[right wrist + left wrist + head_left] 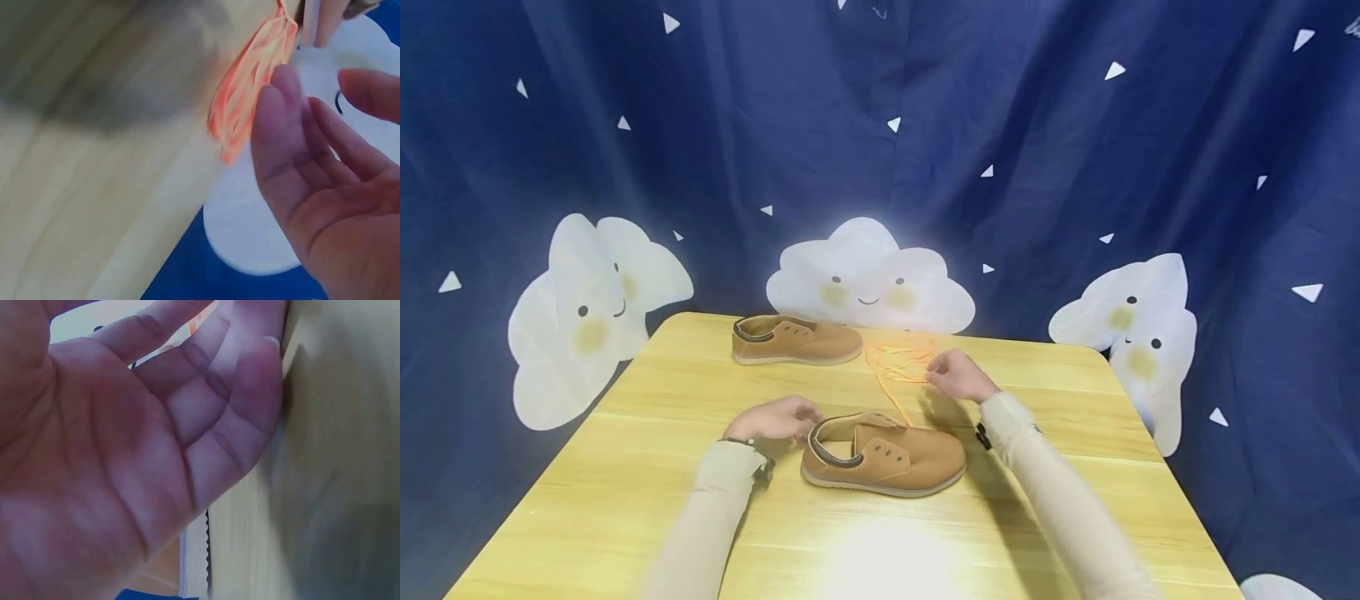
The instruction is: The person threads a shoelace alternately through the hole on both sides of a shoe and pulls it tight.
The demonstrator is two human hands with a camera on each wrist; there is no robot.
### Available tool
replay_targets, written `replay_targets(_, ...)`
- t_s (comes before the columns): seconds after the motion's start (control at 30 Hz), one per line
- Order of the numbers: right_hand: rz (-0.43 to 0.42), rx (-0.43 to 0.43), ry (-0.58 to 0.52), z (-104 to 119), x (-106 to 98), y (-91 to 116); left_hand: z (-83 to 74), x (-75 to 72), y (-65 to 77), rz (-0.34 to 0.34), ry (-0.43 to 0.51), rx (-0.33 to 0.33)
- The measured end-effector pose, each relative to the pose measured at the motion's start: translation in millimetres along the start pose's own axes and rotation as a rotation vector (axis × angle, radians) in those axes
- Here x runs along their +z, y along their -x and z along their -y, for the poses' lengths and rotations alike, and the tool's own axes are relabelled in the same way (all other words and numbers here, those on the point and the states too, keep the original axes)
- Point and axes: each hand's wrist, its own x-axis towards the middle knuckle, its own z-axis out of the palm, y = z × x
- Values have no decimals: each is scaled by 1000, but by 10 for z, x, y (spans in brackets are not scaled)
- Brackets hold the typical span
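Note:
A brown low shoe lies on its sole in the near middle of the table, toe to the right, with several bare eyelets. From a loose pile of orange shoelace behind it, one strand runs down to the shoe's far side. My left hand is beside the heel, its fingers loosely bent and the palm bare in the left wrist view. Close to the right edge of the pile is my right hand. The right wrist view shows its thumb apart from the fingers, with nothing between them, and the lace beyond.
A second brown shoe stands at the table's back edge, left of the lace pile. The wooden table has a bright glare spot at the front. Behind it hangs a dark blue curtain with clouds and small white triangles.

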Motion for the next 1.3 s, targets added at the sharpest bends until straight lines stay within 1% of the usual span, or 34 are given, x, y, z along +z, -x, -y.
replay_targets(0.07,-29,-27,40,50,74,-202,0,8,-15,-6,-13,-13)
replay_targets(0.2,-71,-77,96,84,226,-528,-19,3,-35,-17,-34,-5)
replay_targets(0.33,-56,-83,93,121,360,-697,-46,2,-41,-21,-26,6)
replay_targets(0.47,-19,-92,133,201,466,-777,-69,-2,-19,-1,-40,1)
replay_targets(0.57,-18,-97,151,252,543,-827,-85,-9,0,8,-63,7)
replay_targets(0.63,-31,-78,145,271,595,-855,-88,-4,3,10,-70,22)
replay_targets(0.7,-45,-37,156,277,654,-880,-87,12,0,10,-77,28)
replay_targets(0.77,-70,7,195,275,714,-903,-83,35,-3,14,-78,28)
replay_targets(0.87,-90,50,240,282,798,-931,-75,67,1,16,-77,16)
replay_targets(1.0,-112,47,266,317,869,-967,-76,85,17,4,-79,19)
replay_targets(1.17,-90,34,254,314,903,-1024,-100,77,32,-3,-85,7)
replay_targets(1.23,-70,30,199,300,887,-1047,-106,65,39,-2,-87,4)
replay_targets(1.27,-77,27,173,290,871,-1058,-106,56,41,-2,-88,5)
replay_targets(1.3,-78,30,121,291,842,-1063,-108,44,47,-5,-91,0)
